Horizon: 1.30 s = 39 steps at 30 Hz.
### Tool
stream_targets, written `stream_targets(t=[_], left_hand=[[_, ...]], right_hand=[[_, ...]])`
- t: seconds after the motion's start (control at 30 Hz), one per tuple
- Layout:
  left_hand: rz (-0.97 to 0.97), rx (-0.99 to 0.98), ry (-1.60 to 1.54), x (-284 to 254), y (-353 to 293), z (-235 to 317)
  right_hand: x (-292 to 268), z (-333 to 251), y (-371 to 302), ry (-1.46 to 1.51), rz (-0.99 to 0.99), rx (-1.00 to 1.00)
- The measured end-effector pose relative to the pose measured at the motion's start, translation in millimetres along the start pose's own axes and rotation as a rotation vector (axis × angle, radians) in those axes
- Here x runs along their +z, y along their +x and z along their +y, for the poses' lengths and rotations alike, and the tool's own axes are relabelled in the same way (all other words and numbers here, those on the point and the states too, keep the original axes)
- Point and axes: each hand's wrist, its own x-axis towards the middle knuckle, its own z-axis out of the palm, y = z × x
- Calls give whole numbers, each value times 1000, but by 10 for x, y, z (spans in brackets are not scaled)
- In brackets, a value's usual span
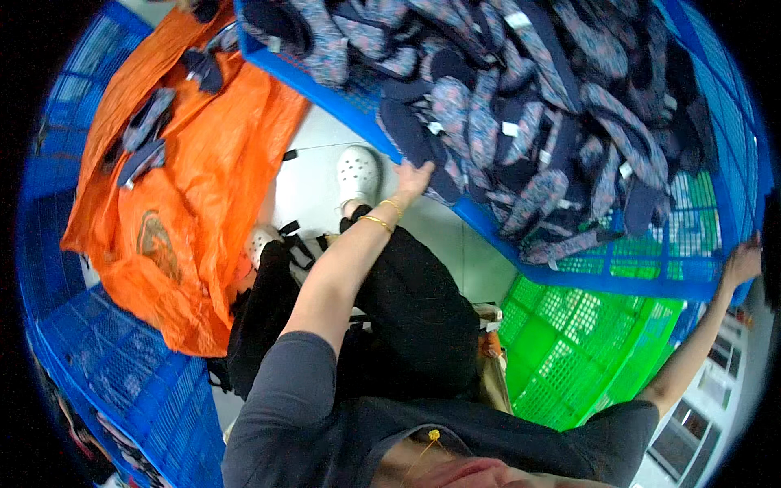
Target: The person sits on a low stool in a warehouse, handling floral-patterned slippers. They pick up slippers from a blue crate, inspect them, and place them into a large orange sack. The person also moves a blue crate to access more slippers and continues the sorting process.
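Pale floor [313, 175] underfoot, blue crates around. Left hand [413, 177] spread flat against near rim of blue crate [521, 252] heaped with patterned straps [521, 114]. Right hand [742, 262] curled over far corner. Seems I'm gripping crate to shift it; next needs even pull, both sides. Orange bag [195, 187] left.

An orange bag [191, 187] lies left of the white clog [358, 172], with some dark patterned pieces [146, 134] on top of it. A green crate [586, 350] stands to the lower right of the clog. Another blue crate [122, 366] sits to its lower left.
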Motion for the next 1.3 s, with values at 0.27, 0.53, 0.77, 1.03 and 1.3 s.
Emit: stream_targets(t=[0.27,0.53,0.77,1.03,1.3], left_hand=[[-258,-320,90,33,-56,94],[-403,-504,-435,-177,-107,227],[-367,-585,-580,-850,-45,569],[-465,-111,107,-2965,-121,1938],[-297,75,-268,-4302,-1392,2345]], right_hand=[[-93,-351,-180,115,93,71],[-178,-551,-160,120,40,104],[-614,-657,-174,172,-2,180],[-1456,-583,-606,147,167,189],[-1801,-493,-826,137,168,257]])
